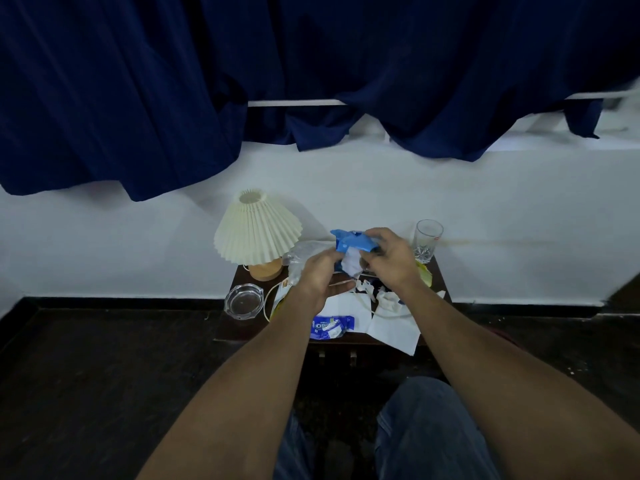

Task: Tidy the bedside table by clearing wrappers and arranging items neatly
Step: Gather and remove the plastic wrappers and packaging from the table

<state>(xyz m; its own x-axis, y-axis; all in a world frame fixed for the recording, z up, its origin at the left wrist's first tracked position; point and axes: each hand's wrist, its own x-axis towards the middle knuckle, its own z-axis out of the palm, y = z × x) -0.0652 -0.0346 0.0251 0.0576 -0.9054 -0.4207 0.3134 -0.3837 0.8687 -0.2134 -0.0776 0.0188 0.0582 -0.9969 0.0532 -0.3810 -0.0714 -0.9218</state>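
Above the dark bedside table [242,327] both hands meet over a bundle of litter. My right hand [391,256] grips a crumpled blue wrapper [353,241] with white paper under it. My left hand [320,275] holds a clear plastic bag [301,254] bunched against that bundle. On the table lie a blue Oreo wrapper [330,326], white tissues [394,329], torn white scraps [386,297] and a yellow-green packet [278,299] partly hidden by my left wrist.
A cream pleated lamp [258,232] on a wooden base stands at the table's back left. A glass ashtray [244,301] sits front left, a drinking glass [427,239] back right. White wall and dark blue curtains [207,81] lie behind; dark floor surrounds the table.
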